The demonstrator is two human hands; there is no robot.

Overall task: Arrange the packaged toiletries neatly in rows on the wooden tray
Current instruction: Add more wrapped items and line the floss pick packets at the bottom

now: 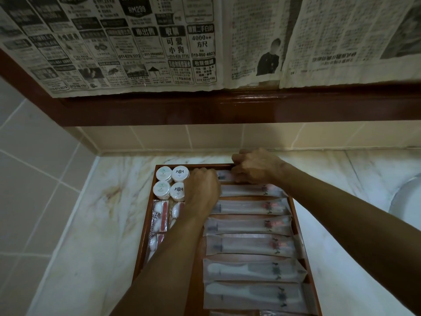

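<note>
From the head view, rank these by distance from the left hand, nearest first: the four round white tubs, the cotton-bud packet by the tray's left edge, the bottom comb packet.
1. Round white tubs, just left of the left hand.
2. Cotton-bud packet, below-left, by the tray's left wall.
3. Bottom comb packet, the tray's near end.

Long translucent packets (pixel 249 224) lie stacked in rows on the wooden tray (pixel 143 238).

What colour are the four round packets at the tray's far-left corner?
White round packets, two with dark emblems, two with pale green marks; head view.
</note>
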